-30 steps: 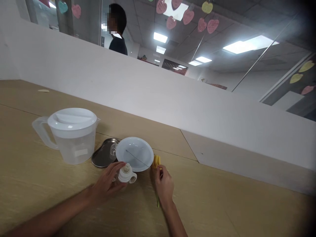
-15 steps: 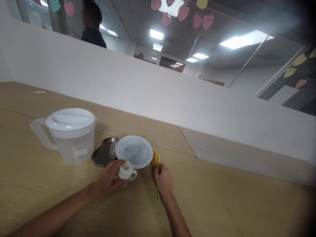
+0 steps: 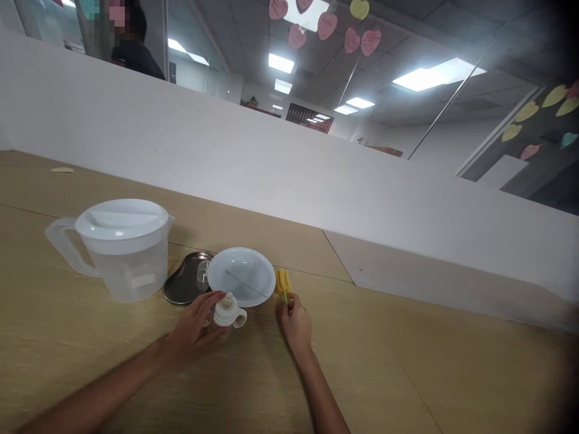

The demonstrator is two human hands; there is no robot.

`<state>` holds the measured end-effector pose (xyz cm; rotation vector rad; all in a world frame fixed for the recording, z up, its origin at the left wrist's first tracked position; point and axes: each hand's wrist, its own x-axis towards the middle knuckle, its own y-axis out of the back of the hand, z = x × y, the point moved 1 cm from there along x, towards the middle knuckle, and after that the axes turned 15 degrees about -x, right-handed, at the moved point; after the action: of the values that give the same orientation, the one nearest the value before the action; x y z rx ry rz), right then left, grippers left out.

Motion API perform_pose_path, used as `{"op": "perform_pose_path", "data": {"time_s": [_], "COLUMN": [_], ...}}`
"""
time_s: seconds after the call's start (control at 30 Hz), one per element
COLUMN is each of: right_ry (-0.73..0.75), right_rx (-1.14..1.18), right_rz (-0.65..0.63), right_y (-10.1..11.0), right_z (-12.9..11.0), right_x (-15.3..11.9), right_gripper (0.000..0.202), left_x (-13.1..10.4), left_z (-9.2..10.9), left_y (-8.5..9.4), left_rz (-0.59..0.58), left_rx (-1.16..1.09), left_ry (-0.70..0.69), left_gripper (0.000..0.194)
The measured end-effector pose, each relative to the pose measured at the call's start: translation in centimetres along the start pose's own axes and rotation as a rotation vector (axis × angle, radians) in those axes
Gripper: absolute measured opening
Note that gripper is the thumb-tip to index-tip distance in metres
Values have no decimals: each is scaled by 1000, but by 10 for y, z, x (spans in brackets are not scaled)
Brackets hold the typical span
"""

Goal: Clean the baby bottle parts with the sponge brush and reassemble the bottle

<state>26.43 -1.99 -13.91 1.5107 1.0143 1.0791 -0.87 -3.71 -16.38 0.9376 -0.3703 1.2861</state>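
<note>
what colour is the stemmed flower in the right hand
Yellow petals, green stem; head view shows it best.

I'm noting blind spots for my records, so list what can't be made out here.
Head view:
- White-capped container: lower part hidden by its cap and the left hand.
- Yellow flower-like item: part of its stem covered by the right hand.
- Pink heart note: writing too small.
- Left forearm: cut off by the bottom edge.
</note>
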Motion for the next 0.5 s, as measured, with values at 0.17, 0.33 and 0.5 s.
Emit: {"op": "perform_pose_path", "data": {"time_s": [0.17, 0.33, 0.5], "right_ry": [-17, -51, -46], "right_rx": [58, 102, 105], "right_rz": [42, 72, 40], "right_y": [-2, 0, 2], "right_z": [1, 1, 2], "right_x": [1, -1, -2], "right_gripper": [30, 39, 43], "left_x": [3, 0, -1], "left_z": [4, 0, 1], "left_y": [2, 0, 0], "left_rz": [9, -2, 7], "left_rx": [11, 11, -70], "left_ry": [-8, 17, 33], "left_gripper": [54, 55, 57]}}
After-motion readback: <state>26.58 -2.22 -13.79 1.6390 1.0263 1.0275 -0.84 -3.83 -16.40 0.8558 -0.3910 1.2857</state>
